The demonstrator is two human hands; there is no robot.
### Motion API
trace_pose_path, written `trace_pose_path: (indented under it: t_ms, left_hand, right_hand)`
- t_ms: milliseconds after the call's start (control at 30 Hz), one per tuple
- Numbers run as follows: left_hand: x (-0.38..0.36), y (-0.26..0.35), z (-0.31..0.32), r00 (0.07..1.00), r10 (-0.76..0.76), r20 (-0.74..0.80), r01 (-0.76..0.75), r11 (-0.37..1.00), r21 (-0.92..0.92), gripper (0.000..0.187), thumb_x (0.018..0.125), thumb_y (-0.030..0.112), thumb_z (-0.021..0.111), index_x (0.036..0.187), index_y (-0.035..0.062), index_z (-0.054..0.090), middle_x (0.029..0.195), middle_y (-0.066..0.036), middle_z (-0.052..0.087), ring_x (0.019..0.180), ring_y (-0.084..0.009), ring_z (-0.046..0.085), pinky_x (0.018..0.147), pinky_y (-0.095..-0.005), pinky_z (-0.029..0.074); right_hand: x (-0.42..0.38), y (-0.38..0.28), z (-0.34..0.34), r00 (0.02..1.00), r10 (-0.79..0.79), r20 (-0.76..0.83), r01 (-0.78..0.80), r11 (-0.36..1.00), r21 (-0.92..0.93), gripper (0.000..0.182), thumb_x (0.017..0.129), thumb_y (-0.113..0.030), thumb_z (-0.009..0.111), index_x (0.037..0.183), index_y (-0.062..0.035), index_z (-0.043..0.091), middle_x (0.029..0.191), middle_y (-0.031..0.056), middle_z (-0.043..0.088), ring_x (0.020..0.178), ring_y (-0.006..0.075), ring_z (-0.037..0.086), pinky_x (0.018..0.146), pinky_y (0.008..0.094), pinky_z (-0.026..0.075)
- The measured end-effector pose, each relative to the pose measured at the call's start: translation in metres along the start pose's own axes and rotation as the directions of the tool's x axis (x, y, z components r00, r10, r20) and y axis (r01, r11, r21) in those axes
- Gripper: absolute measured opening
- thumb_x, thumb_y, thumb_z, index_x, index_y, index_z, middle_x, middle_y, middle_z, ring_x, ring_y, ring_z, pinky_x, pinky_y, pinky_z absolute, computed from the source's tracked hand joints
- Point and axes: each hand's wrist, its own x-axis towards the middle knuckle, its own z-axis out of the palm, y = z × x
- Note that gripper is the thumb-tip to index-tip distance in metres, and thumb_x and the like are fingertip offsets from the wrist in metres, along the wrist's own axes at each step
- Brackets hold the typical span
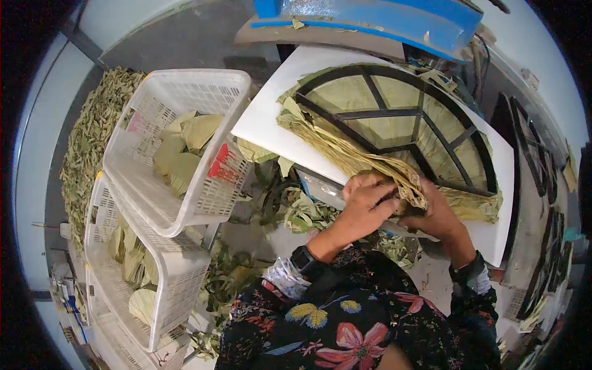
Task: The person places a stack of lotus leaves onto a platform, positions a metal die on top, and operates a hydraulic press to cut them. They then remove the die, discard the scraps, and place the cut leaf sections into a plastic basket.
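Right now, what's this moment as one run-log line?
left hand: at near edge of leaves; right hand: same edge; black frame: on leaves; leaves: on white board; upper basket: holds leaf pieces

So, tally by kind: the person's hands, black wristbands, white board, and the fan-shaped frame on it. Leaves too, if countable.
Hands: 2 (left hand, right hand)
Black wristbands: 2 (left band, right band)
White board: 1
Black fan-shaped frame: 1
Total: 6
Leaves excluded: they overlap too much to count.
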Motion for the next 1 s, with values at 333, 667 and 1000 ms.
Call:
trace_pose_path:
  t_ms: [333, 667, 1000]
  left_hand:
    - [-0.006, -0.009, -0.01, 0.981, 0.137, 0.139, -0.153, 0.982, 0.113, 0.041, 0.07, 0.014, 0.06, 0.11, 0.0031, 0.059, 0.111, -0.012, 0.053, 0.108, -0.031, 0.045, 0.093, -0.0404, 0.033]
    - [-0.024, -0.008, -0.019, 0.929, 0.362, 0.08, -0.364, 0.846, 0.389, 0.049, 0.063, 0.002, 0.058, 0.112, 0.0015, 0.056, 0.117, -0.013, 0.053, 0.113, -0.031, 0.049, 0.095, -0.043, 0.038]
    - [-0.025, -0.013, -0.005, 0.944, 0.309, 0.111, -0.322, 0.805, 0.498, 0.063, 0.057, 0.008, 0.065, 0.119, 0.0033, 0.052, 0.12, -0.011, 0.054, 0.118, -0.0279, 0.047, 0.099, -0.0429, 0.034]
  right_hand:
    - [0.009, 0.005, 0.006, 0.975, -0.216, -0.048, 0.206, 0.967, -0.148, 0.075, 0.065, -0.015, 0.077, 0.129, -0.0023, 0.042, 0.13, 0.0194, 0.047, 0.12, 0.0359, 0.045, 0.101, 0.0402, 0.036]
    - [-0.001, 0.031, 0.012, 0.969, 0.206, -0.139, -0.1, 0.836, 0.539, 0.045, 0.081, -0.02, 0.066, 0.117, 0.0032, 0.053, 0.103, 0.0093, 0.064, 0.092, 0.0136, 0.057, 0.084, 0.0285, 0.045]
    - [0.001, 0.024, 0.007, 0.958, 0.157, -0.241, -0.086, 0.956, 0.28, 0.037, 0.081, -0.019, 0.066, 0.109, 0.0031, 0.058, 0.1, 0.0112, 0.065, 0.088, 0.0169, 0.06, 0.082, 0.0303, 0.046]
